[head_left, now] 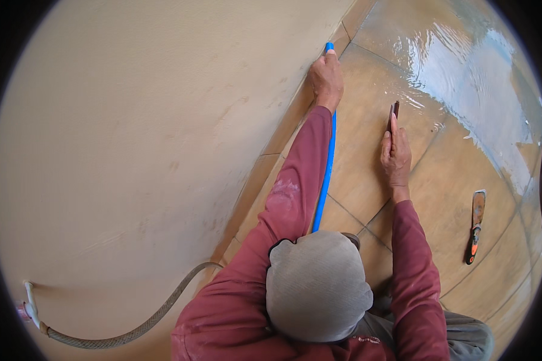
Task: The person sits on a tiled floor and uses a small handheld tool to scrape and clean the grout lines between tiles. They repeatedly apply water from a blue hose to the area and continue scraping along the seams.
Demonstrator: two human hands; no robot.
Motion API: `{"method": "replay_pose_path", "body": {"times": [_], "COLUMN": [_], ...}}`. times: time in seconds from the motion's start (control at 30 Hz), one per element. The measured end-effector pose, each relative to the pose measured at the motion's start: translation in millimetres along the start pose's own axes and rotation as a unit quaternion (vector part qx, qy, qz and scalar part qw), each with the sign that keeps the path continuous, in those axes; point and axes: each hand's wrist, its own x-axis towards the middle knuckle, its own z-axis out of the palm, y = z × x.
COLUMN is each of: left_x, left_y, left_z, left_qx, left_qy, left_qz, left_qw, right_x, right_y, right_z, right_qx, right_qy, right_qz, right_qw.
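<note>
My left hand is closed round a blue hose near its end, low beside the wall. The thumb lies close to the hose's mouth. From there the hose runs back under my left forearm, then out of sight behind a rounded, grey cloth-covered form. Over the tiled floor, my right hand grips a slim, dark, flat tool, seen nearly edge-on, with a finger stretched along it. Its exact kind does not show. A putty knife with a stained blade and a black-and-orange handle lies to the right.
Beige wall fills the left side, with a tile skirting along its foot. A shiny sheet of water covers floor tiles at the upper right. At lower left, a braided hose hangs from a wall tap.
</note>
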Motion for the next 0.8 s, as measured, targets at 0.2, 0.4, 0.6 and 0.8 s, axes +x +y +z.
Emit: {"method": "replay_pose_path", "body": {"times": [0.2,0.4,0.6,0.8], "left_x": [-26,-65,-151,-270], "left_y": [-35,-64,-139,-191], "left_z": [-31,-61,-133,-206], "left_qx": [0.017,0.091,0.174,0.157], "left_qy": [0.022,-0.002,0.057,0.146], "left_qz": [-0.013,-0.064,-0.099,-0.232], "left_qw": [1.000,0.994,0.978,0.949], "right_x": [0,-3,-1,0], "right_y": [8,10,14,22], "right_z": [7,6,8,5], "right_qx": [0.028,0.021,-0.002,-0.012], "right_qy": [0.018,0.010,0.008,0.012], "right_qz": [-0.030,-0.038,-0.051,-0.071], "right_qw": [0.999,0.999,0.999,0.997]}}
